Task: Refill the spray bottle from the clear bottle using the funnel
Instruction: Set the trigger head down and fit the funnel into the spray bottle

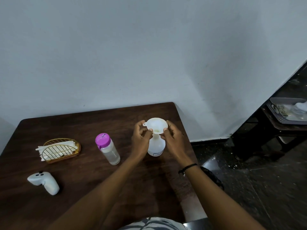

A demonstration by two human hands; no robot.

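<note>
A white funnel point(155, 125) sits upright in the neck of the white spray bottle body point(156, 147), which stands on the dark wooden table point(83, 188) near its right edge. My left hand point(141, 136) pinches the funnel's rim on the left. My right hand point(172, 136) pinches the rim on the right. The clear bottle point(110, 152) with a pink cap stands upright to the left of the spray bottle, capped, with clear liquid in its lower part. No spray head can be seen.
A gold wire holder with white napkins point(59, 150) stands at the table's left. A white controller point(44, 181) lies near the front left. The wall runs right behind the table. A dark bench with a grey tray point(289, 112) is off to the right.
</note>
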